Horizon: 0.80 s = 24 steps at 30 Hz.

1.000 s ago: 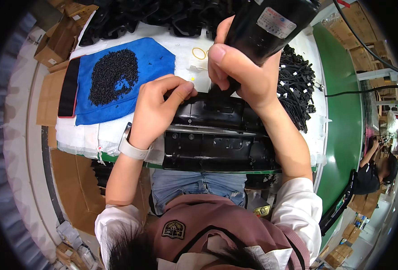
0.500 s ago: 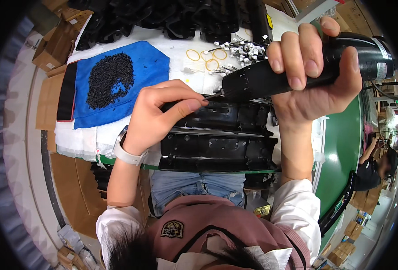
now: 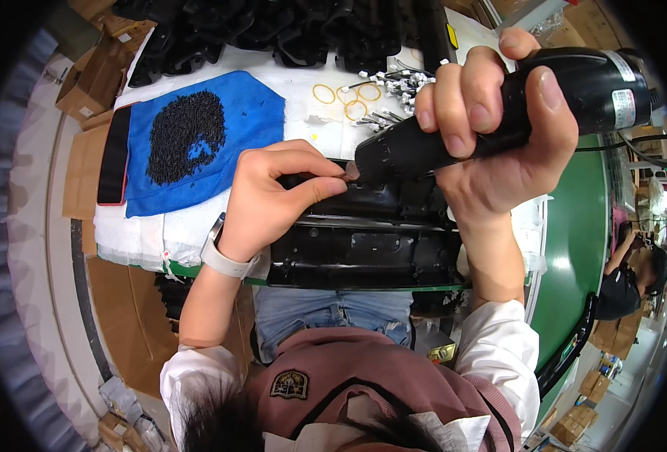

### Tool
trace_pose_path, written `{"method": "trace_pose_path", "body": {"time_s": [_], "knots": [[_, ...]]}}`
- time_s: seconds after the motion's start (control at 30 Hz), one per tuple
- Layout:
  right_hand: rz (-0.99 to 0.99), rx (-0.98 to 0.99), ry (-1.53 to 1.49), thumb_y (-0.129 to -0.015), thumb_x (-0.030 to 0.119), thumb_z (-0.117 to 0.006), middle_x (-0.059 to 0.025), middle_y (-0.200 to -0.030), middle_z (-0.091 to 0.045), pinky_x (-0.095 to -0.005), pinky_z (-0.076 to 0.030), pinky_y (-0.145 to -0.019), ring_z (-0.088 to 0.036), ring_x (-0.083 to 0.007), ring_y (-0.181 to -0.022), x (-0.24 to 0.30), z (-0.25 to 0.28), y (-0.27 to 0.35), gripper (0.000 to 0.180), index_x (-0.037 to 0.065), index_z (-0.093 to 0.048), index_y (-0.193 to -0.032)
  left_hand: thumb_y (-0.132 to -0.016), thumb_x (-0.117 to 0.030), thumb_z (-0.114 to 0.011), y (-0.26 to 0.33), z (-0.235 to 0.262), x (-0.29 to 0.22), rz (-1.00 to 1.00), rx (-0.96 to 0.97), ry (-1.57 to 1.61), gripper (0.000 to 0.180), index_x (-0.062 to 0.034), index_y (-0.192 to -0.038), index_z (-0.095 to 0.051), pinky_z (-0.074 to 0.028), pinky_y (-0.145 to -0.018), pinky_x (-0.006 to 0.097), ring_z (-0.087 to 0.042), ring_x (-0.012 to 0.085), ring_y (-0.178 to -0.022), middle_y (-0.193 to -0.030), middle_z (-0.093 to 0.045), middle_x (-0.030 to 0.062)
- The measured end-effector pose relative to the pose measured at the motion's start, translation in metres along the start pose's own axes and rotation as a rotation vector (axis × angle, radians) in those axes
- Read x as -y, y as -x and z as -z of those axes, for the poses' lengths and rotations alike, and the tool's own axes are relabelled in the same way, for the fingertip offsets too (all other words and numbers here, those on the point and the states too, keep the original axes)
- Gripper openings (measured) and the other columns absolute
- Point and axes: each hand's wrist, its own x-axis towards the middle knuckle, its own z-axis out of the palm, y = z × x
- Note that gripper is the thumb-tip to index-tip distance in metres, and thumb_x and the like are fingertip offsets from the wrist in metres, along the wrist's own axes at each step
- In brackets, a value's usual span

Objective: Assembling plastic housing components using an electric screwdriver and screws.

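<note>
My right hand (image 3: 499,128) is wrapped round a black electric screwdriver (image 3: 405,151), which tilts down to the left over the table. Thumb and forefinger of my left hand (image 3: 277,192) are pinched together at the tool's nose. What they hold there, if anything, is too small or hidden to make out. Beneath both hands lie two long black plastic housings, side by side; the nearer housing (image 3: 364,256) shows fully, while the farther housing (image 3: 371,200) is partly covered by my hands. To the left, a blue cloth (image 3: 250,105) carries a heap of small black screws (image 3: 183,135).
A phone (image 3: 113,154) lies beside the cloth. Yellow rubber bands (image 3: 323,94) and white-plugged cables (image 3: 394,79) sit beyond my hands. Black plastic parts (image 3: 303,34) are piled at the back. A cable (image 3: 612,145) trails right from the tool. Another person (image 3: 631,279) is at far right.
My right hand has brought the screwdriver left and slightly lower, its nose now right against my left fingertips. The metal bit visible before is now hidden. My left hand has barely shifted.
</note>
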Motion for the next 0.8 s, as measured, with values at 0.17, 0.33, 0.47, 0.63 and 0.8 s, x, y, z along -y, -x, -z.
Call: {"method": "trace_pose_path", "body": {"time_s": [0.17,0.33,0.47,0.63,0.8], "knots": [[-0.041,-0.183,-0.203,-0.092,0.028,-0.051,0.0014,-0.067,-0.043,-0.0295,-0.037,-0.062,-0.04,-0.0097,-0.052,0.022,0.005,-0.013,0.028,0.003,-0.05,-0.105,-0.069,-0.002,-0.077,-0.004,0.005,-0.01,0.016,0.065,0.173,0.034,-0.0007,-0.101,-0.067,-0.046,-0.073,0.023,-0.06,0.0111,-0.082,-0.092,-0.067,0.004],[0.095,-0.127,-0.059,-0.085,0.013,-0.057,-0.0003,-0.065,-0.042,-0.0286,-0.034,-0.063,-0.041,-0.0108,-0.053,0.121,0.044,-0.018,0.026,-0.001,-0.045,-0.103,-0.086,-0.015,-0.066,-0.052,0.007,-0.036,-0.045,0.057,0.216,0.027,-0.0002,-0.109,-0.063,-0.045,-0.074,0.021,-0.057,0.0095,-0.082,-0.092,-0.065,0.001],[0.127,-0.127,0.034,-0.089,0.02,-0.053,-0.0033,-0.068,-0.045,-0.033,-0.035,-0.065,-0.043,-0.0135,-0.057,0.165,0.062,-0.006,0.029,-0.005,-0.055,-0.104,-0.088,-0.014,-0.061,-0.115,-0.018,-0.009,-0.265,0.056,-0.161,0.019,-0.001,-0.099,-0.068,-0.05,-0.071,0.029,-0.066,0.0167,-0.078,-0.086,-0.07,0.0101],[0.274,-0.239,0.224,-0.087,0.016,-0.055,-0.0022,-0.068,-0.042,-0.0304,-0.033,-0.066,-0.041,-0.012,-0.055,0.177,0.051,0.007,0.028,-0.003,-0.046,-0.105,-0.084,-0.008,-0.059,-0.186,-0.083,-0.001,-0.468,-0.036,-0.429,0.014,-0.003,-0.091,-0.069,-0.051,-0.073,0.038,-0.064,0.0327,-0.08,-0.086,-0.067,0.0145],[0.38,-0.248,0.178,-0.088,0.02,-0.054,-0.0013,-0.069,-0.041,-0.0305,-0.033,-0.067,-0.04,-0.0111,-0.056,0.174,0.048,0.015,0.028,-0.004,-0.05,-0.101,-0.081,-0.015,-0.066,-0.218,-0.131,0.0,-0.555,0.075,-0.943,0.014,-0.0062,-0.09,-0.071,-0.05,-0.065,0.034,-0.063,0.0281,-0.071,-0.077,-0.067,0.0113]]}}
